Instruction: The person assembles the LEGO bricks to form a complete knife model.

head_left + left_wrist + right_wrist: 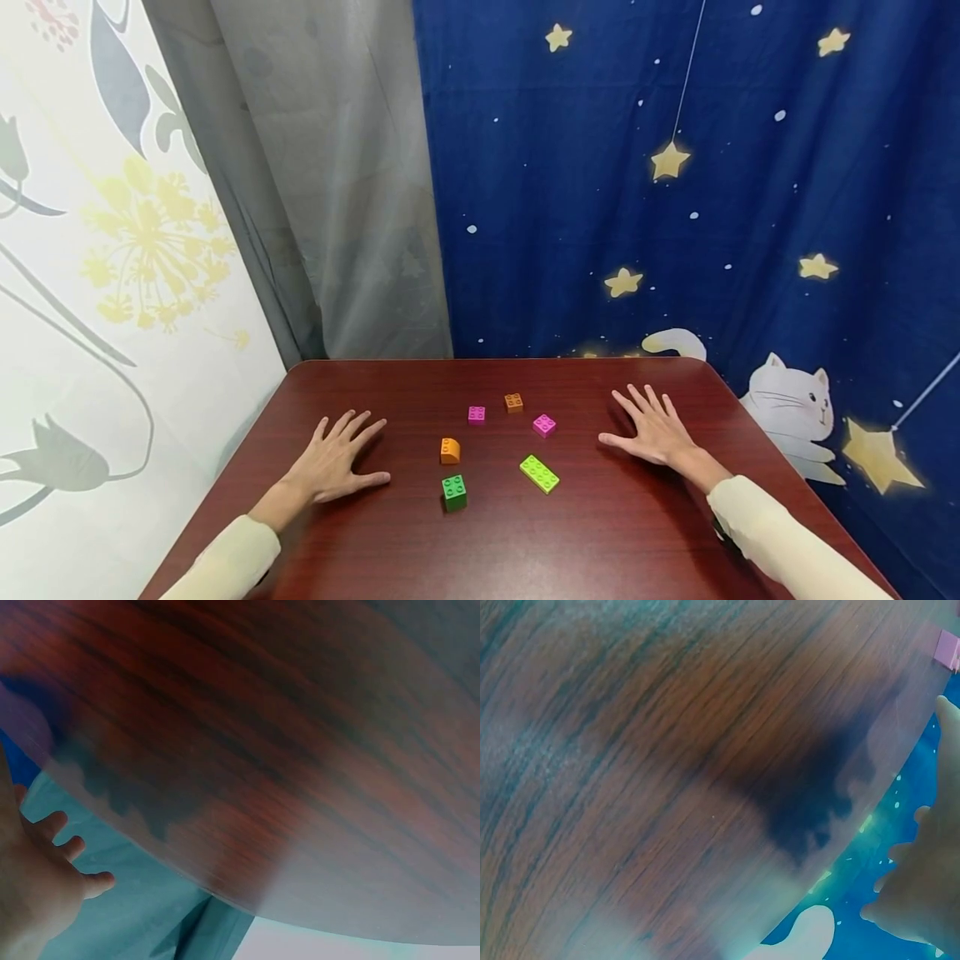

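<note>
My left hand [335, 461], palm down with fingers spread, is over the left side of the table, holding nothing. On the right side my right hand [656, 432] is spread the same way, also holding nothing. Between them lie toy building bricks: a green brick [454, 493], an orange brick with a curved side [450, 451], a long lime brick [539, 473], a brown-orange brick [513, 403], a pink brick [477, 415] and a second pink brick [544, 426]. That second pink brick is nearest my right hand. Part of one pink brick also enters the right wrist view's upper right corner.
The dark red wooden table [600, 542] has rounded far corners. Behind it hang a grey curtain [360, 208] and a blue curtain [540, 208] with stars and a white cat. A white floral-patterned surface [90, 333] stands at the left.
</note>
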`<state>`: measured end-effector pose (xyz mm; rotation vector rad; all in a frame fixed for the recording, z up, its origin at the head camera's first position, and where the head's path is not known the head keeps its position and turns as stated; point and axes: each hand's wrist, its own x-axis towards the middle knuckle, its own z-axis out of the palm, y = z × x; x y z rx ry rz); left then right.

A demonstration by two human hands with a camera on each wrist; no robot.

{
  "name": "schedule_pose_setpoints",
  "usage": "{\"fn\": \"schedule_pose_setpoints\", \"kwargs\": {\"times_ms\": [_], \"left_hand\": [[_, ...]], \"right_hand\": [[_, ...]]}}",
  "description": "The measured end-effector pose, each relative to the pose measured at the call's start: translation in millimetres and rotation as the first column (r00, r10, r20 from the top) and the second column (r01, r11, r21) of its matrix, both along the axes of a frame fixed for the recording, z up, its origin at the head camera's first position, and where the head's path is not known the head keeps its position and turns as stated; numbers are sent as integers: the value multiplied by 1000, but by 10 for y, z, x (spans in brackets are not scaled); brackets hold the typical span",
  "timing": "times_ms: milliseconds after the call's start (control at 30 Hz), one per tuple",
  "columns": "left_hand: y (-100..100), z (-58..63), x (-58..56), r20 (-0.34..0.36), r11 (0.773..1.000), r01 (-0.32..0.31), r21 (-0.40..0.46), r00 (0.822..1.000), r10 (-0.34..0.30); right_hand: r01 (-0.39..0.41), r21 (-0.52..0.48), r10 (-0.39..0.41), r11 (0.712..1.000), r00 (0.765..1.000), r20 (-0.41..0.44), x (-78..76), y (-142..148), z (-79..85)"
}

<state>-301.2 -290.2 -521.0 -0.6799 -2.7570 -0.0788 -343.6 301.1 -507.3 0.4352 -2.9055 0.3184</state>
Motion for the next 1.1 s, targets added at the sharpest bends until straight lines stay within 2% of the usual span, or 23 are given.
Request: {"fn": "schedule_pose_setpoints", "kwargs": {"times_ms": [233,500,733,1100], "left_hand": [[65,0,26,10,1000,17,0,1000,-17],[115,-19,64,38,1000,23,5,999,-23],[136,-29,103,46,1000,25,12,999,-25],[268,2,141,66,997,64,39,996,-66]], "right_hand": [[-18,-2,18,1000,1000,-23,42,-45,-13],[-35,-17,35,999,999,-3,76,-98,-31],[-43,8,43,999,999,-20,107,-145,-18],[-81,-6,81,997,997,-13,191,-265,-3]]}}
